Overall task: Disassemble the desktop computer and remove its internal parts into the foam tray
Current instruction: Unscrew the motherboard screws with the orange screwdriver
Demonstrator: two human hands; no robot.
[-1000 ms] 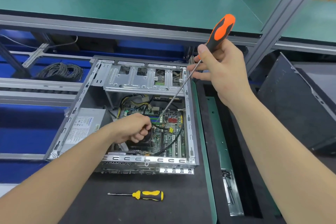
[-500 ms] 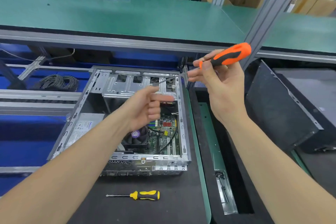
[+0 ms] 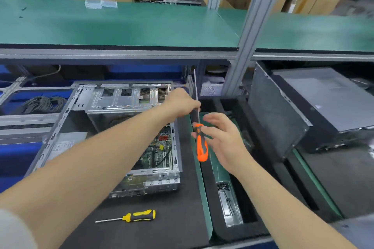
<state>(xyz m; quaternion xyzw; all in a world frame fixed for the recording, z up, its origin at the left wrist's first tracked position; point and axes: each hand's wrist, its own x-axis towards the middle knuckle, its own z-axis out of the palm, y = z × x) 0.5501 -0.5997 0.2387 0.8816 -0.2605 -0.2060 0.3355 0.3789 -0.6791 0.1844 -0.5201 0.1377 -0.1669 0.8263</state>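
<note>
Desktop computer (image 3: 121,99) lies open on the black surface (image 3: 172,228), just left of the foam tray (image 3: 213,218). Left hand (image 3: 182,103) reaches across the chassis, fingers curled on the shaft of the orange screwdriver (image 3: 200,145), which stands upright, tip up. Right hand (image 3: 222,139) is at its handle, fingers loose and spread; grip cannot be told. Power supply label (image 3: 62,145) and handle print are too blurred to read. Yellow screwdriver (image 3: 139,215) lies in front.

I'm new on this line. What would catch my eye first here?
An orange screwdriver stands upright in the right hand, over the foam tray centre right. Left of it lies the opened computer, board exposed, with the left hand at its far right corner. A yellow screwdriver lies in front.
</note>
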